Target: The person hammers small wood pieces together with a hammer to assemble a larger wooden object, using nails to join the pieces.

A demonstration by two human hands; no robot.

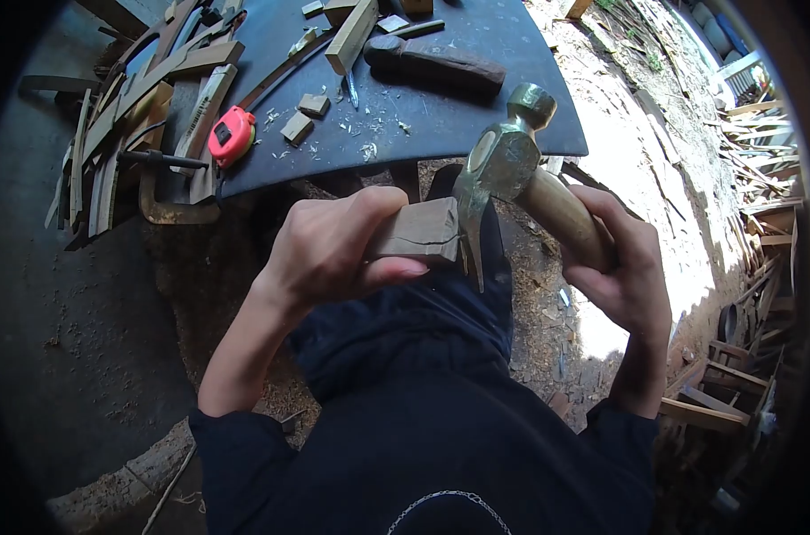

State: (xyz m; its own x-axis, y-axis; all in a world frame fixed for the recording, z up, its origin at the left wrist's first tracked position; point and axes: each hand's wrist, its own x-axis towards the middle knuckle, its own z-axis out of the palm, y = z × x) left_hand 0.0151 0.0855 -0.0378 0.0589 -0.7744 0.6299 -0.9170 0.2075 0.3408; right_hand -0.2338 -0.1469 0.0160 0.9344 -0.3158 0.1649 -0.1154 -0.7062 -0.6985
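Observation:
My left hand [320, 236] is closed around a small wood block [418, 230] that has a dark crack running along its side. In my right hand [623, 254] is a claw hammer [510, 165], gripped by its wooden handle [565, 214]. The hammer's claw points down and sits right at the end of the block, with the striking face turned up and away from me. Both hands are held in front of my body, just short of the table edge.
On the dark table [316, 174] lie a pink tape measure [232, 135], a dark wooden mallet-like piece [436, 67], small wood offcuts [298, 127] and shavings. Wood strips pile up at the left beside a C-clamp [177, 212]. Scrap wood [775, 209] heaps along the right.

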